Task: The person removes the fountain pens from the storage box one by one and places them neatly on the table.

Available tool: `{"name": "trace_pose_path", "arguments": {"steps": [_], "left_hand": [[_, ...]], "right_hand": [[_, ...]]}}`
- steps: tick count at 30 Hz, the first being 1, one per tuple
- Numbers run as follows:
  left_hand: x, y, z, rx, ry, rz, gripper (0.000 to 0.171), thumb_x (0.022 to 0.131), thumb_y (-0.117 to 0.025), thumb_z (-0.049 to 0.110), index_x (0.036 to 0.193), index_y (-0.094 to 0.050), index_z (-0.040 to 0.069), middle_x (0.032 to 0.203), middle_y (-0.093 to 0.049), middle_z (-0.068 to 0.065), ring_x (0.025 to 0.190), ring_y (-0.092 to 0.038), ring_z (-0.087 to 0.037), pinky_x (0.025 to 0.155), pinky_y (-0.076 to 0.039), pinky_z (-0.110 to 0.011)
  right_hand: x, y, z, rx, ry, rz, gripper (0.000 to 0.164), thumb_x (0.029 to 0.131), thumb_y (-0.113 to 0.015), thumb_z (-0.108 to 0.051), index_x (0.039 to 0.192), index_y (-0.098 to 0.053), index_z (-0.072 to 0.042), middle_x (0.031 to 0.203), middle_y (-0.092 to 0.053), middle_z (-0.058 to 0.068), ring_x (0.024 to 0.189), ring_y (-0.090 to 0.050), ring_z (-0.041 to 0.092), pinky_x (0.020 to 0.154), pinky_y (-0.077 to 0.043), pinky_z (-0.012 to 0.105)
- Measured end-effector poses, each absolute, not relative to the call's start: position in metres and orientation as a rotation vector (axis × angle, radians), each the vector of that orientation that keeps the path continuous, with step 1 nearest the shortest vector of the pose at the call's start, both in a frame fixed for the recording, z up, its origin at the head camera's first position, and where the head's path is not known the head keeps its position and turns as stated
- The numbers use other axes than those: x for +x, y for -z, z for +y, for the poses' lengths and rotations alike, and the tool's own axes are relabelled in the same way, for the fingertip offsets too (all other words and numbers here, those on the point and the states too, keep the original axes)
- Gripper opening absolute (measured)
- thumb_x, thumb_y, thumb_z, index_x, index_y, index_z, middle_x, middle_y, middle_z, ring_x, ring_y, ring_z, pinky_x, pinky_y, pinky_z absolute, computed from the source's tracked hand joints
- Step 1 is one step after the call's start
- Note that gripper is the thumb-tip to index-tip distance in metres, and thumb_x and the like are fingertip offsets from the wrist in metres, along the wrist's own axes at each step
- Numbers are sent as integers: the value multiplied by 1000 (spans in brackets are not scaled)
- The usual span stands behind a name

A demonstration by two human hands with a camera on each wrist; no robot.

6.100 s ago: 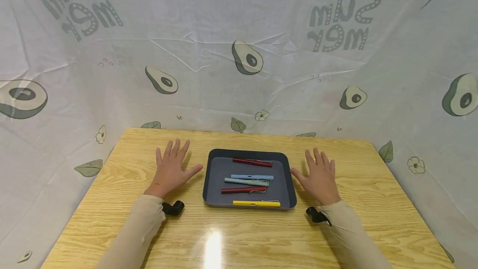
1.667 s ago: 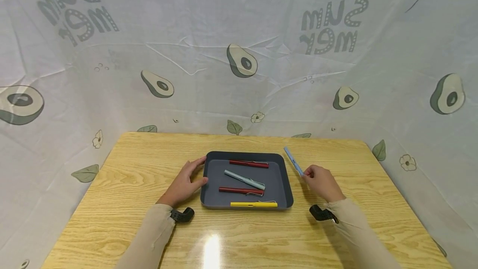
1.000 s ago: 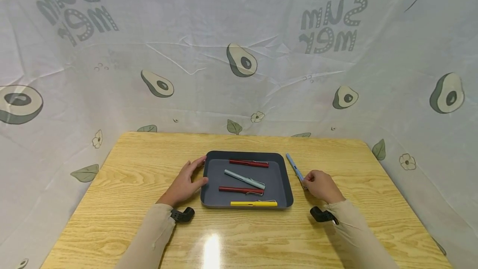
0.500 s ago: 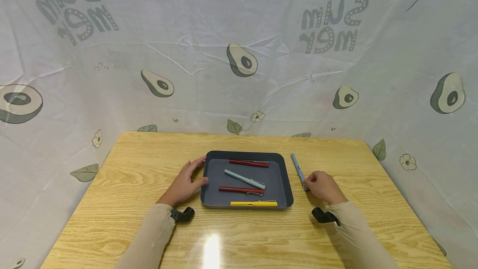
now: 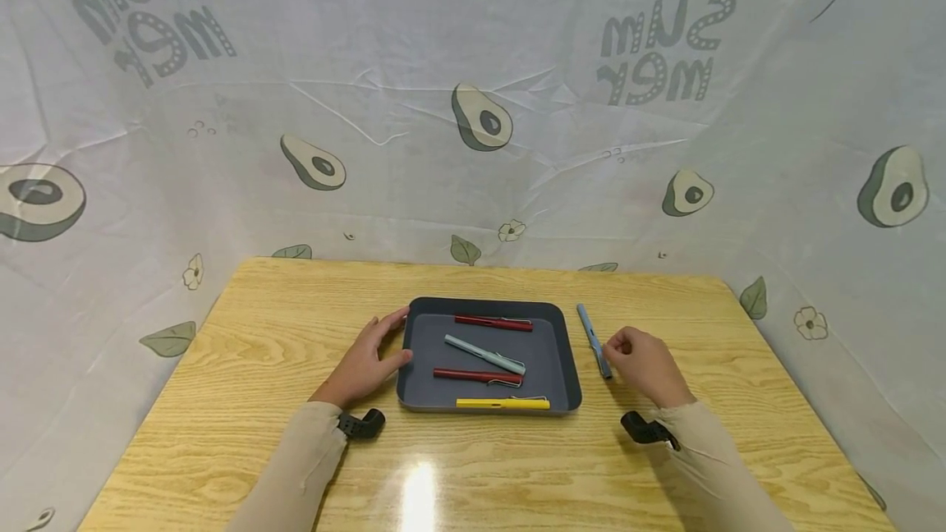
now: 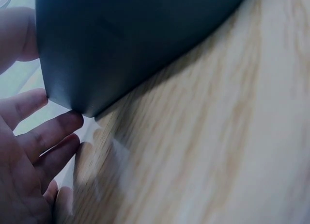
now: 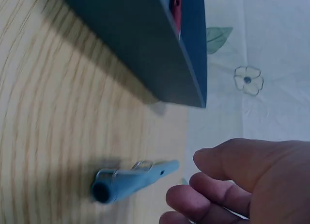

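Right fingers (image 7: 188,200) curl beside blue pen (image 7: 139,179).

In your head view you can read one word, "SUMMER", printed twice in grey on the white cloth (image 5: 399,39) behind the table: left lettering (image 5: 156,41) and right lettering (image 5: 651,76). Both stand in two lines, "SUM" over "MER", and you see them running backwards, right to left.

Tray (image 5: 432,343) stood on desk (image 5: 562,466) | four pens (image 5: 484,354) lay in tray | loose pen (image 5: 592,337) lay right of tray | cloth (image 5: 399,179) was behind desk
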State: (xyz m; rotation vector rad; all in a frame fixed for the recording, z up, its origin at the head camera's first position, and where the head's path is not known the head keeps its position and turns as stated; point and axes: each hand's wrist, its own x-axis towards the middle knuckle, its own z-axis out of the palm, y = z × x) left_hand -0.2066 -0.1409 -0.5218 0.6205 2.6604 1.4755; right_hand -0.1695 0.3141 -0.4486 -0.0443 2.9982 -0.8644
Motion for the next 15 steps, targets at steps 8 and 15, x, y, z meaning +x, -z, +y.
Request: {"name": "trace_pose_path", "arguments": {"steps": [8, 15], "left_hand": [[-207, 523, -142, 631, -1484, 2657, 73, 101, -70, 29, 163, -34, 20, 158, -47, -11, 153, -33, -32, 131, -5, -52], [-206, 520, -141, 634, -1490, 2650, 73, 101, -70, 27, 163, -34, 16, 158, -47, -13, 152, -34, -32, 130, -5, -52]], "right_hand": [[-171, 439, 291, -176, 832, 3095, 8, 100, -68, -16, 98, -71, -8, 86, -68, 1, 74, -59, 15, 62, -49, 32], [-171, 435, 266, -288, 825, 3078, 4, 98, -72, -13, 99, -73, -9, 86, -68, -1, 74, -58, 13, 61, -49, 31]]}}
